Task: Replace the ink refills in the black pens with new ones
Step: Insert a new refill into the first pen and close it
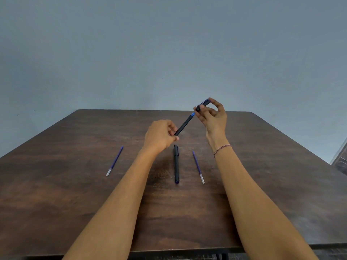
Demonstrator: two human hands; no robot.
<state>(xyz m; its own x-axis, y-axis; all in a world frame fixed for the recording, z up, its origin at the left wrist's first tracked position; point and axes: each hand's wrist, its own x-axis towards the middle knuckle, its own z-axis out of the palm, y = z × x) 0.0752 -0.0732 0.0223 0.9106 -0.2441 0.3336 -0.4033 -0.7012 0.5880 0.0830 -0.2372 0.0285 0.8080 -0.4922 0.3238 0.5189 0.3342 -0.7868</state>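
My left hand (160, 136) grips the lower end of a black pen body (185, 124), held above the table and slanting up to the right, its blue tip exposed. Just past that tip, my right hand (213, 117) pinches the pen's black cap (202, 105), a small gap apart from the tip. A second black pen (176, 164), capped, lies on the table between my forearms. One blue ink refill (115, 161) lies to its left and another blue refill (198, 166) lies to its right, beside my right wrist.
The brown wooden table (75, 184) reaches to a plain grey-blue wall. Its near edge runs along the bottom of the view. A dark object (340, 160) shows past the table's right edge.
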